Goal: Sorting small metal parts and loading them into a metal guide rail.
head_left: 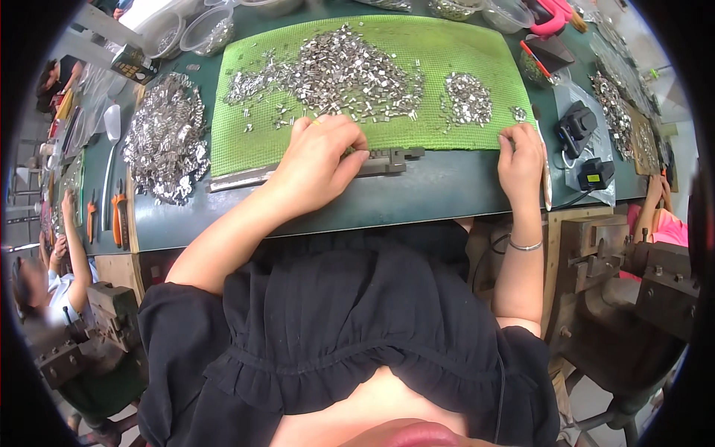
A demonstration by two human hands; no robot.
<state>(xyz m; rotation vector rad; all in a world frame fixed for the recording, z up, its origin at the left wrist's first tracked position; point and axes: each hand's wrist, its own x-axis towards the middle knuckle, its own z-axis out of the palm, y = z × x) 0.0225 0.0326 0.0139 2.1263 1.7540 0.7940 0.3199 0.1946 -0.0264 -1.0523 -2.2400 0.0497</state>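
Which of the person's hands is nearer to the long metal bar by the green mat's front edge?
The left hand: it lies over the metal bar, hiding part of it. The right hand is apart, beyond the bar's right end.

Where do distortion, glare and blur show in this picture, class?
Head view: the green mat's far edge bows, and darkness rings the round image; head view: a soft sheen lies on the table's bare front strip, and small metal pieces glint; head view: the left hand looks fairly sharp.
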